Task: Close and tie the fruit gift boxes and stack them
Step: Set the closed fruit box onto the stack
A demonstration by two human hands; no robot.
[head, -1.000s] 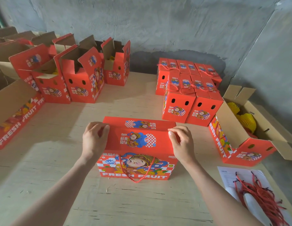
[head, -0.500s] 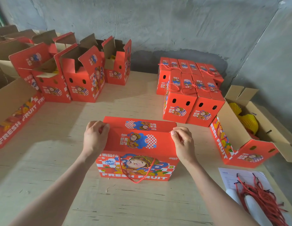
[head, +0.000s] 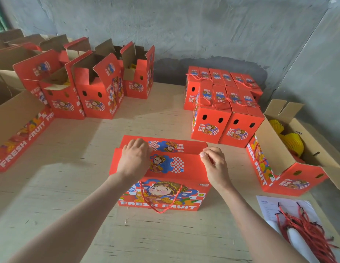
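A red fruit gift box (head: 165, 192) stands on the wooden table (head: 70, 186) right in front of me, its two top flaps folded nearly flat. A red cord handle (head: 160, 207) hangs down its front face. My left hand (head: 134, 158) lies on the left part of the near flap with fingers curled over the flap's edge. At the right end of that edge my right hand (head: 214, 164) pinches the flap with its fingertips. Closed, tied boxes (head: 220, 114) stand grouped at the back right.
Several open red boxes (head: 97, 92) stand at the back left. An open box with yellow-netted fruit (head: 290, 141) lies on the right. A long open box (head: 15, 133) sits at the left edge. Loose red cords (head: 306, 226) lie on a paper sheet at the near right.
My left hand has slid inward from the box's left end onto the top flap. The right hand has kept its place at the flap's right end.
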